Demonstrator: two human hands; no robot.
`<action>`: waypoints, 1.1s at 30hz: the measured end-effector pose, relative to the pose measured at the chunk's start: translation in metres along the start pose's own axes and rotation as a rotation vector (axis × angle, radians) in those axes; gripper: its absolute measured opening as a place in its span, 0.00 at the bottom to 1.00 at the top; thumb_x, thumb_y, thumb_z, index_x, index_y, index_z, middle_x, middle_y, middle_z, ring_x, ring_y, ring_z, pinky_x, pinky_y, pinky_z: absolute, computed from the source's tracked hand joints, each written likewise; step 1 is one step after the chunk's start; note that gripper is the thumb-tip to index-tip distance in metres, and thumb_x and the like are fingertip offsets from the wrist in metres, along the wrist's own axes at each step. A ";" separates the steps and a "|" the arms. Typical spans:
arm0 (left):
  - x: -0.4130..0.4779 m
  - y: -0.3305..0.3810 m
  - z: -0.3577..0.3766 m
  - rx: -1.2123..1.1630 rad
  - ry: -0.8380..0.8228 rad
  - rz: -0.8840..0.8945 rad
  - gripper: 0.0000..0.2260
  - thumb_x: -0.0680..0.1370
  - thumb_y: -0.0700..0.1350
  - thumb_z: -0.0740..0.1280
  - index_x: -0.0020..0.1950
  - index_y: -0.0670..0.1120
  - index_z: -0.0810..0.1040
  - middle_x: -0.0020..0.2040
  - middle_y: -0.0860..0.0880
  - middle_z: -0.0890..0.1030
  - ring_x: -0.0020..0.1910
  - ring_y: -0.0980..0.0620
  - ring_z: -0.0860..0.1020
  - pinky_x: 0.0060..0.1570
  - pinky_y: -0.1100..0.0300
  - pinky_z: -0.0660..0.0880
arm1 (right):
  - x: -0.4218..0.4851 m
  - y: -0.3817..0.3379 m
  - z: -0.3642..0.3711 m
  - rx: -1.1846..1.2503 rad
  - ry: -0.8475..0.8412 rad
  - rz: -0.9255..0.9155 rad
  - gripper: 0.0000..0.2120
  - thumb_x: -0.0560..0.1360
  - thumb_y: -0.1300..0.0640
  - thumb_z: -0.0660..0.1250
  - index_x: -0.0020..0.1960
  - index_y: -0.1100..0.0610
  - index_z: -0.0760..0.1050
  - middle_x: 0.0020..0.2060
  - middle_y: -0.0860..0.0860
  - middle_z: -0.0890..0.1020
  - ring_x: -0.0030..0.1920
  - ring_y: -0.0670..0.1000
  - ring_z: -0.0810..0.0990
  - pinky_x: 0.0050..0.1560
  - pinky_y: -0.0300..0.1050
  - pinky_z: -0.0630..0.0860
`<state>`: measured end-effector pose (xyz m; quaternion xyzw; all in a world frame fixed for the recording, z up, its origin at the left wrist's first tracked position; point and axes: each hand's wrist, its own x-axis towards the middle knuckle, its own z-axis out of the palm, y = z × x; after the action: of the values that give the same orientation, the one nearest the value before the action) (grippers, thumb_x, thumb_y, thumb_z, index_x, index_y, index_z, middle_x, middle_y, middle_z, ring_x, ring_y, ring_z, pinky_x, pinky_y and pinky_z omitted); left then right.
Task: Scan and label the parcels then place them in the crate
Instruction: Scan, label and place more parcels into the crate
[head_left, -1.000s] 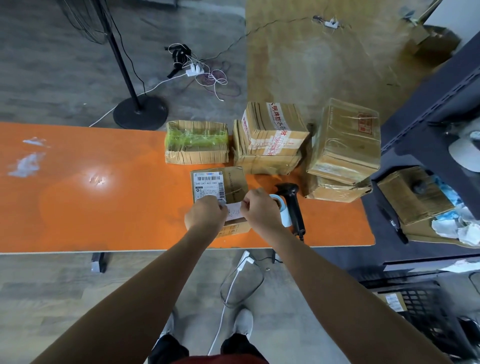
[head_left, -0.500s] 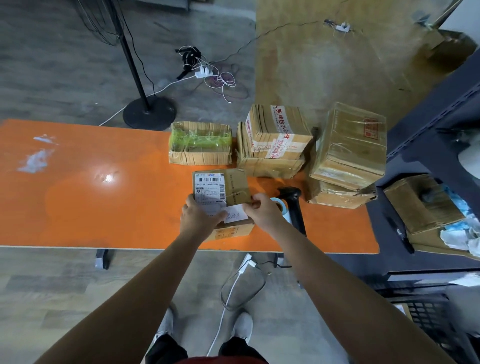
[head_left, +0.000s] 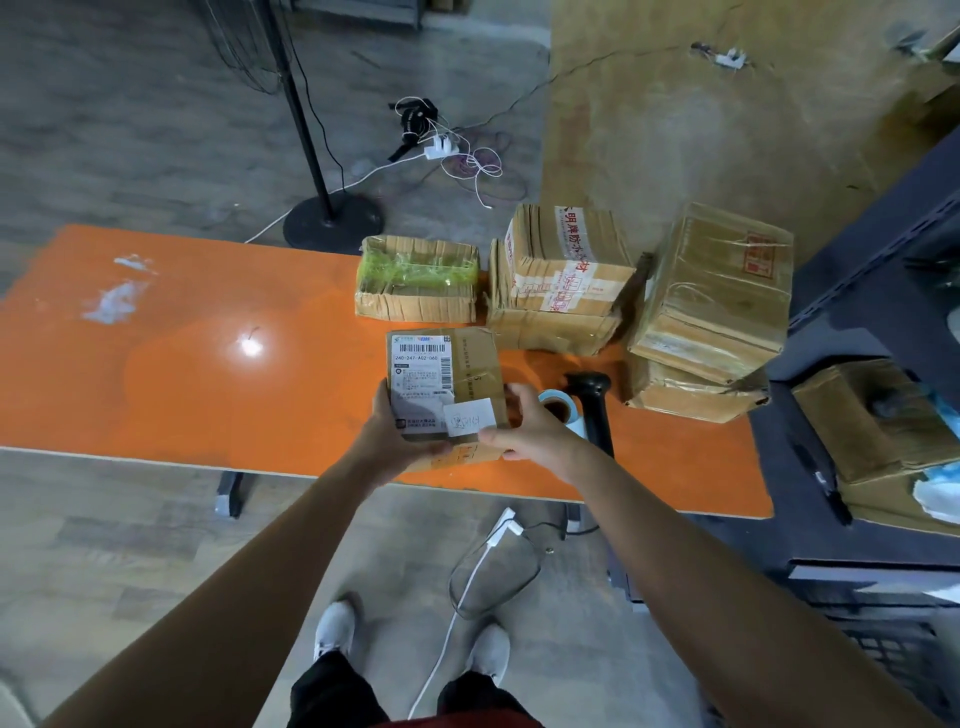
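Left hand (head_left: 397, 441) and right hand (head_left: 537, 431) both gripping the small parcel (head_left: 478, 364)

Left hand's curled round its left side, and the right thumb and fingers pinch the right edge, so neither is open. The parcel's over the near edge of the orange table (head_left: 182, 374); can't tell if it's resting or lifted. It has a shipping label (head_left: 420, 371) on top, with a small white sticker (head_left: 469, 417) at the label's corner. The label roll (head_left: 569, 410) and black scanner (head_left: 595, 415) are just right of it. The black crate (head_left: 893, 660) is down on the floor, bottom right.
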<state>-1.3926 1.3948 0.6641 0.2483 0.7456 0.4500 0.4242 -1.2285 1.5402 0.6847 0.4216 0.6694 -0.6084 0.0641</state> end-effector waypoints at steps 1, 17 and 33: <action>-0.003 0.000 -0.001 0.012 -0.010 0.008 0.48 0.62 0.36 0.81 0.74 0.48 0.56 0.63 0.51 0.74 0.62 0.52 0.74 0.47 0.65 0.79 | -0.004 -0.001 0.000 -0.019 -0.007 -0.002 0.48 0.64 0.46 0.78 0.76 0.44 0.53 0.69 0.47 0.69 0.65 0.52 0.74 0.65 0.56 0.75; -0.025 0.041 -0.028 0.135 -0.388 0.362 0.49 0.53 0.54 0.81 0.69 0.57 0.59 0.65 0.53 0.74 0.63 0.54 0.75 0.56 0.49 0.78 | -0.104 -0.017 0.050 0.118 0.417 -0.117 0.53 0.70 0.63 0.78 0.79 0.44 0.45 0.67 0.46 0.71 0.61 0.49 0.76 0.41 0.33 0.79; -0.177 0.014 0.066 0.223 -1.053 0.542 0.49 0.55 0.54 0.82 0.71 0.50 0.61 0.65 0.53 0.76 0.64 0.55 0.75 0.63 0.54 0.73 | -0.331 0.072 0.186 0.475 0.990 0.109 0.56 0.68 0.63 0.78 0.79 0.45 0.42 0.67 0.49 0.74 0.65 0.48 0.76 0.56 0.50 0.81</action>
<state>-1.2446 1.2982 0.7332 0.6620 0.3881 0.2776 0.5780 -1.0514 1.2112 0.7817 0.6944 0.4411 -0.4673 -0.3238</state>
